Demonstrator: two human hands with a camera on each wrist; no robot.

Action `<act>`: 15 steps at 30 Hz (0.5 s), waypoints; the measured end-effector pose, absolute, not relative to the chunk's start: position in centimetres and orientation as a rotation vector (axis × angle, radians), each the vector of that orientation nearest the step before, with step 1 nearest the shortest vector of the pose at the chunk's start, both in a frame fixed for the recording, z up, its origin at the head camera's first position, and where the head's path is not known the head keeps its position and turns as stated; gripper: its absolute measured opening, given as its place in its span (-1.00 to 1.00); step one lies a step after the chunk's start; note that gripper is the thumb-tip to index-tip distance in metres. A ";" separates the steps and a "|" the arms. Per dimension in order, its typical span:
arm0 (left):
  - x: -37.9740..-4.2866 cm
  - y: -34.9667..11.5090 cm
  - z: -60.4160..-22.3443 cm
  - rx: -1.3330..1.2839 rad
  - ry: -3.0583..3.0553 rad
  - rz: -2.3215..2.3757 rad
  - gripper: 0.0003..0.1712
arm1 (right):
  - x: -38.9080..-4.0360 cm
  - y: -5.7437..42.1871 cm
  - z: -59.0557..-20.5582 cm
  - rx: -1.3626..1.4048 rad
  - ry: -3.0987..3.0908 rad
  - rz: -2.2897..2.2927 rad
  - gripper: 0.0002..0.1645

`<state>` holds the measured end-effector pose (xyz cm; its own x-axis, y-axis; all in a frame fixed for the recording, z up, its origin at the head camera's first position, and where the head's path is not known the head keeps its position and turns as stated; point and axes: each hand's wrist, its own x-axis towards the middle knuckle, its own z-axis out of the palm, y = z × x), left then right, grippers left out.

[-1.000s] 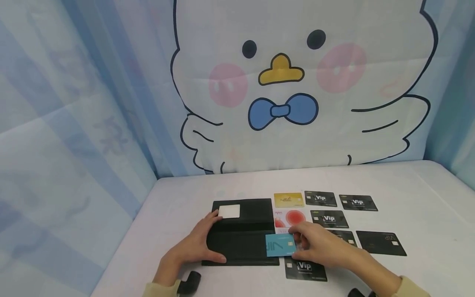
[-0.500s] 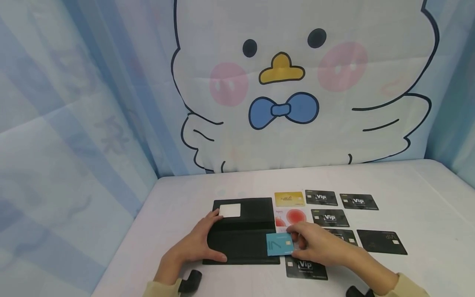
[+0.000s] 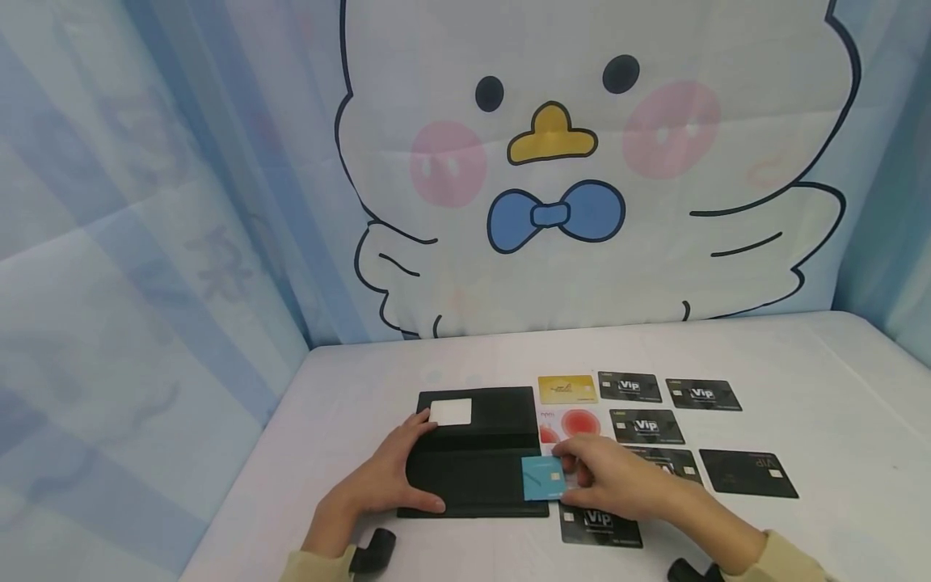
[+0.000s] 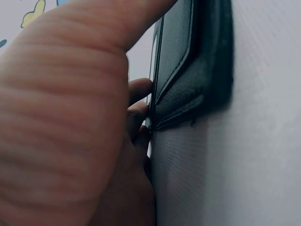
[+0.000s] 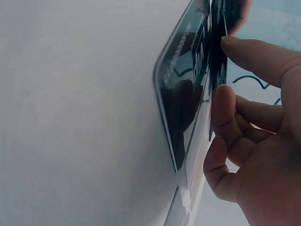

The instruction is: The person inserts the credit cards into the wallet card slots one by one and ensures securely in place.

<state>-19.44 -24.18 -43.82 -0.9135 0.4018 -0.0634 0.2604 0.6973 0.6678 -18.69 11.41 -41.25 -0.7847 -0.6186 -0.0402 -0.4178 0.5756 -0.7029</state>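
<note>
A black wallet (image 3: 473,485) lies unfolded on the table, a white rectangle (image 3: 450,412) showing on its upper half. My left hand (image 3: 389,473) rests on the wallet's left side, thumb on the lower half and fingertips by the white rectangle. In the left wrist view, the wallet's stitched edge (image 4: 178,56) is close up beyond the thumb. My right hand (image 3: 618,477) pinches the right end of a blue card (image 3: 541,478), whose left part is hidden inside the wallet's lower half. The right wrist view shows thumb and fingers of the right hand (image 5: 268,141) bent at the card.
Right of the wallet lie a gold card (image 3: 567,390), a pink-and-white card (image 3: 570,424) and several black cards, one a plain-looking VIP card (image 3: 749,474). Another black card (image 3: 600,527) is below the right hand. A cartoon curtain (image 3: 553,275) hangs behind the table.
The right hand has moved slightly left with the blue card. Less of the card shows while its visible left edge stays in place, so it has slid further into the wallet. The left hand stays put.
</note>
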 end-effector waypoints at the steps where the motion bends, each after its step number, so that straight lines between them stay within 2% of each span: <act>1: -19.5 -24.2 -43.8 0.534 2.701 1.016 0.30 | -18.7 11.3 -41.3 -0.859 2.527 -1.023 -0.39; 15: -19.7 -24.2 -44.1 0.554 2.699 1.009 0.30 | -18.9 10.3 -41.4 -0.907 2.511 -1.044 -0.41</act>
